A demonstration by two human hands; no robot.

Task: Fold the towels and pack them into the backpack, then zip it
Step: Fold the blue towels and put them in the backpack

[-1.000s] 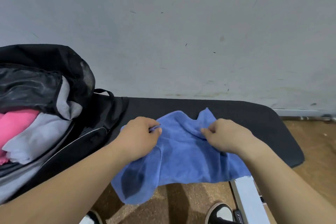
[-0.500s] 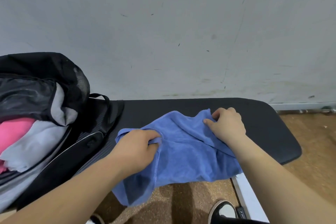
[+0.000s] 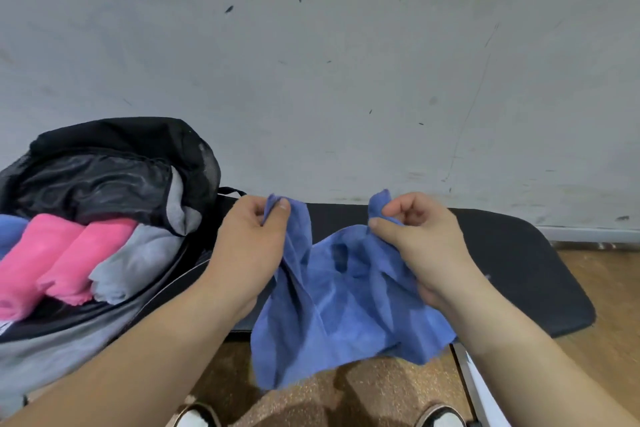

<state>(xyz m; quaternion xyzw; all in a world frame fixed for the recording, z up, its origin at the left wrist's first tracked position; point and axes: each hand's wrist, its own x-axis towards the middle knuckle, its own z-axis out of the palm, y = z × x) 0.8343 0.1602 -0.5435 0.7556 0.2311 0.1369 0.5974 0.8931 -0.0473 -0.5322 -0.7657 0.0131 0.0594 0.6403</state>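
A blue towel (image 3: 346, 305) hangs crumpled between my hands over the front edge of a black bench. My left hand (image 3: 251, 246) pinches one upper corner between thumb and fingers. My right hand (image 3: 419, 239) pinches the other upper corner, and the cloth sags between them. On the left lies the black backpack (image 3: 114, 163), unzipped and wide open. Inside it are two rolled pink towels (image 3: 59, 260), a grey towel (image 3: 138, 260) and a bit of blue cloth (image 3: 8, 229) at the far left edge.
The black padded bench (image 3: 512, 263) stands against a scuffed grey wall (image 3: 346, 62). Brown floor (image 3: 606, 288) shows to the right and below. My two shoes (image 3: 197, 416) appear at the bottom edge, beside a white bench leg (image 3: 485, 402).
Both hands have lifted the towel's upper corners off the bench and drawn them apart. The towel, lying flat before, now hangs from them. The view has shifted left, showing more of the backpack.
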